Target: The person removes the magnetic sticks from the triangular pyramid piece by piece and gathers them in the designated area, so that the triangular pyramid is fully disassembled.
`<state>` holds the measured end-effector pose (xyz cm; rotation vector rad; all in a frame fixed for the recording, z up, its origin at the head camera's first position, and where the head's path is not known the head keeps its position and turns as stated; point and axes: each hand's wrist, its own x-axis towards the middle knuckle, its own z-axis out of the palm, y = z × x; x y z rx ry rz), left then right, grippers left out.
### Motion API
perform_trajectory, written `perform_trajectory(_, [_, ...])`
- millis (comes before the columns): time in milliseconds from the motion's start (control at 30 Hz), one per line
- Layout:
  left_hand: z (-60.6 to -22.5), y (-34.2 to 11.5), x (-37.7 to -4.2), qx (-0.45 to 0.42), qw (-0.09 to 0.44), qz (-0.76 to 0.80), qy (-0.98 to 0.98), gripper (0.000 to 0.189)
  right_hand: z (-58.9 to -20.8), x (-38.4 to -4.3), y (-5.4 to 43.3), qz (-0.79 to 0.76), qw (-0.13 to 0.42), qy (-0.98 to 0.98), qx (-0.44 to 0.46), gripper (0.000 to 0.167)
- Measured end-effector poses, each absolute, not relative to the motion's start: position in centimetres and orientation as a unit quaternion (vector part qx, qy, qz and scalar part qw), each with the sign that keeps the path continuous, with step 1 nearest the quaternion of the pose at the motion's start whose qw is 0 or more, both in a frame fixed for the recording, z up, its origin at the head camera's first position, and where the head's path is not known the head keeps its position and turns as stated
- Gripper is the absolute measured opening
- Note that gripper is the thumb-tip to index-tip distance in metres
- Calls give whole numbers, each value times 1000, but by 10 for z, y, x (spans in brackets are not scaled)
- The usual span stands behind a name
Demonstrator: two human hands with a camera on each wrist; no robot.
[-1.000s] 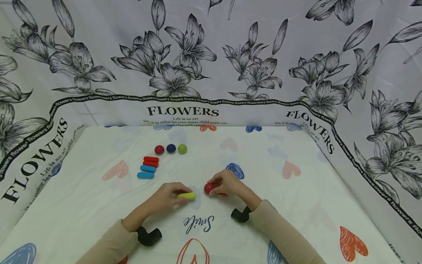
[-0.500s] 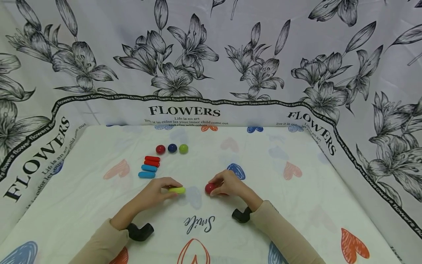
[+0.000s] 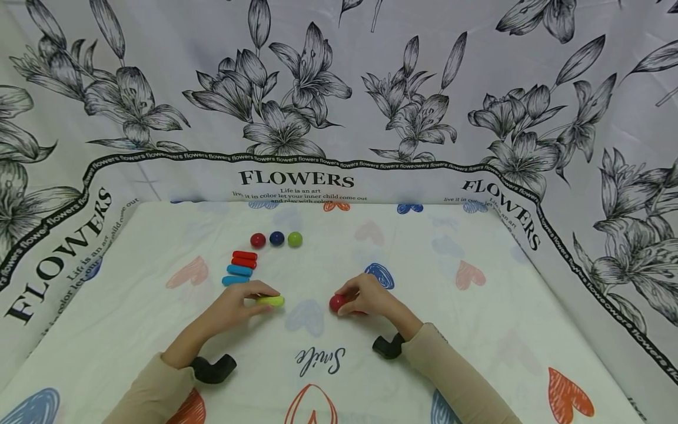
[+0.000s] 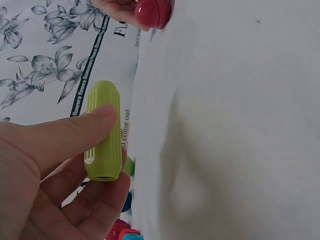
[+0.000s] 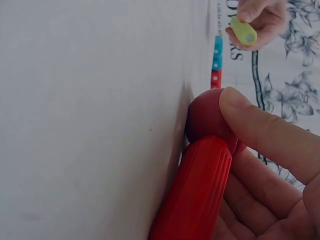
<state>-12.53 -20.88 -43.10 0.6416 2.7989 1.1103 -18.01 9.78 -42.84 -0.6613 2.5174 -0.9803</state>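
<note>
My left hand [image 3: 233, 304] pinches a yellow-green ribbed cylinder [image 3: 271, 301] between thumb and fingers, just below the row of coloured cylinders; the left wrist view shows the cylinder [image 4: 103, 131] held in the left hand [image 4: 60, 165]. My right hand [image 3: 365, 295] holds a red ball [image 3: 336, 302] against the cloth, and in the right wrist view the ball [image 5: 207, 117] touches the end of a red ribbed cylinder [image 5: 196, 192] lying in the same right hand [image 5: 265, 165].
Two red cylinders [image 3: 243, 259] and two blue cylinders [image 3: 238, 275] lie stacked in a column at left centre. Behind them sit a red ball [image 3: 258, 239], a blue ball [image 3: 276, 238] and a green ball [image 3: 295, 238]. Flower-printed cloth walls [image 3: 339, 106] enclose the table on three sides.
My left hand has carried the yellow-green cylinder leftward and a little farther away, close to the blue cylinders. The right hand with the red ball has stayed in place.
</note>
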Motion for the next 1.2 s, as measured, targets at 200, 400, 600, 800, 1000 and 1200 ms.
perform_trajectory(200, [-428, -220, -125, 200, 23, 344, 917, 26, -430, -180, 97, -346, 178, 891, -233, 33])
perform_trajectory(400, [-429, -232, -125, 189, -6, 333, 924, 25, -430, -181, 97, -350, 179, 889, -232, 32])
perform_trajectory(600, [-430, -241, -124, 184, -22, 326, 927, 25, -430, -181, 98, -350, 178, 888, -240, 32])
perform_trajectory(800, [-429, -249, -123, 194, -53, 317, 927, 23, -431, -181, 98, -349, 179, 889, -237, 32])
perform_trajectory(1000, [-432, -257, -124, 167, -42, 301, 938, 25, -431, -181, 98, -350, 181, 889, -234, 32])
perform_trajectory(1200, [-435, -264, -126, 145, -27, 288, 946, 24, -430, -181, 98, -347, 180, 891, -230, 32])
